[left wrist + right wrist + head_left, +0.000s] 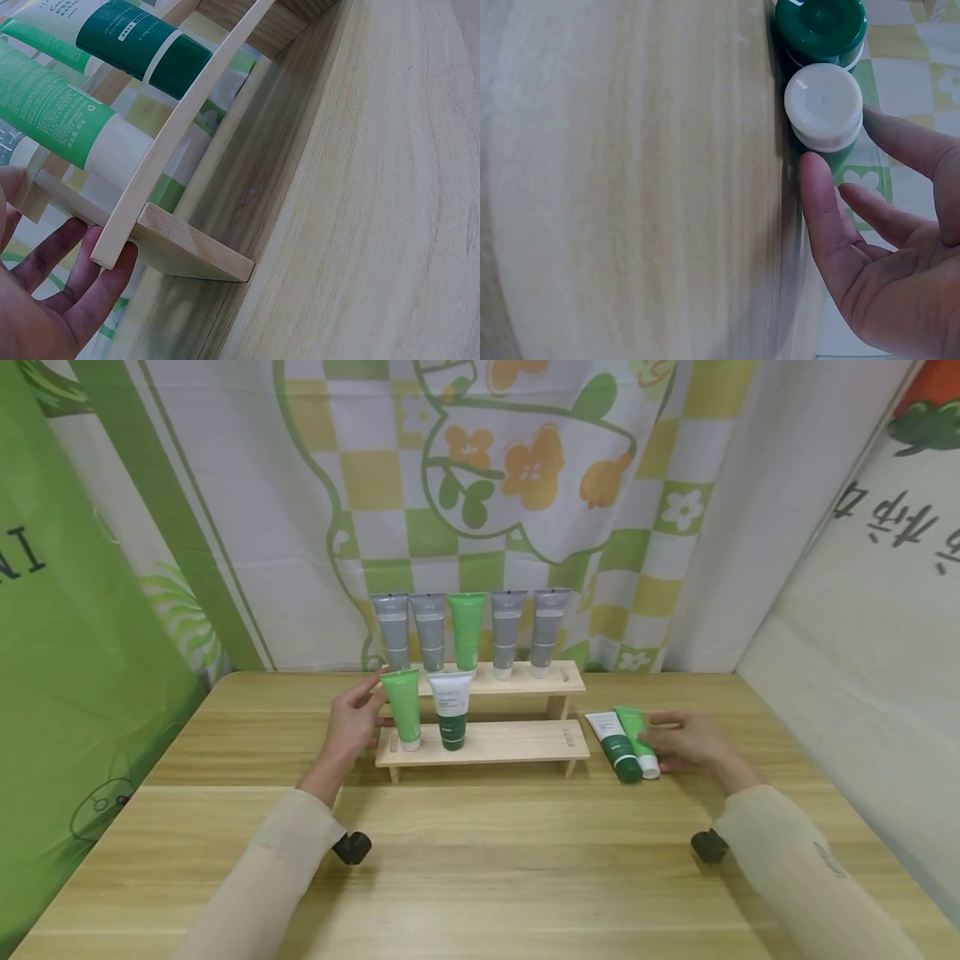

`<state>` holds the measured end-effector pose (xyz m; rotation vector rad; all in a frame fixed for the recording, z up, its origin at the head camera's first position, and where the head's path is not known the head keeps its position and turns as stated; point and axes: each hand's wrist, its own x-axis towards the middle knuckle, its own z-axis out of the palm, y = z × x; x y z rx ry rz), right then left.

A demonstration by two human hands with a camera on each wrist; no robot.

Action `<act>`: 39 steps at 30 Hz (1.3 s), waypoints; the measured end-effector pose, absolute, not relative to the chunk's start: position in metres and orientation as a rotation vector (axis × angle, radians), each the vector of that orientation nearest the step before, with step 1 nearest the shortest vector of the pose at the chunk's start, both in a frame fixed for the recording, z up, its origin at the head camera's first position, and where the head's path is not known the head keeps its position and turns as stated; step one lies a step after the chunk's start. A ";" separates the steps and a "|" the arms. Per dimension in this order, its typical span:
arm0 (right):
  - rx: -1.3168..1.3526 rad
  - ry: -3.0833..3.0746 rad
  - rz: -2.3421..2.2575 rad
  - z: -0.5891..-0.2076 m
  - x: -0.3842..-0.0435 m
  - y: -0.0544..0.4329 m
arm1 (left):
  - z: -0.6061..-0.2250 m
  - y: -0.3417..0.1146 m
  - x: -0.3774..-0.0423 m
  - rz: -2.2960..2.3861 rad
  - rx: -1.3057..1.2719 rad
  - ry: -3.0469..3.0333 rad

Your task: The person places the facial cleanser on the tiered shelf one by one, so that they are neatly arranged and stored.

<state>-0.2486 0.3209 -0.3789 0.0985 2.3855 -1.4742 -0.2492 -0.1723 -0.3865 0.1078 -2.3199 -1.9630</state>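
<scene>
My left hand (352, 717) is at the left end of a two-step wooden stand (517, 742); in the left wrist view its loosely bent fingertips (112, 277) touch the end of the lower board. Close to it on that board, a light green tube (405, 708) stands cap down, with a white-and-dark-green tube (452, 710) at its right. My right hand (693, 742) reaches to another light green tube (636, 735) lying on the table. Its fingers are spread about the white cap (823, 105). A second white-and-dark-green tube (615, 745) lies alongside.
On the upper board (566, 677) stand several grey tubes (506, 631), with a green tube (467, 631) in the middle of the row. The wooden table (525, 868) ends at a patterned curtain (480, 543) behind. Green cloth (90, 652) hangs on the left.
</scene>
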 end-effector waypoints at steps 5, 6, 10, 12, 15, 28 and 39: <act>0.086 2.414 -1.437 -0.382 -0.251 0.320 | -0.387 -0.173 -0.250 -1.952 0.110 -2.328; 0.086 2.423 -1.429 -0.382 -0.251 0.320 | -0.387 -0.173 -0.250 -1.950 0.109 -2.329; 0.090 2.452 -1.380 -0.382 -0.253 0.319 | -0.387 -0.173 -0.249 -1.948 0.107 -2.330; 0.104 2.457 -1.360 -0.382 -0.254 0.318 | -0.386 -0.173 -0.249 -1.951 0.103 -2.325; 0.112 2.468 -1.318 -0.382 -0.256 0.317 | -0.385 -0.172 -0.248 -1.959 0.108 -2.320; 0.117 2.434 -1.239 -0.379 -0.258 0.310 | -0.387 -0.173 -0.249 -1.949 0.100 -2.328; 0.132 2.400 -1.302 -0.379 -0.257 0.310 | -0.386 -0.172 -0.247 -1.949 0.096 -2.323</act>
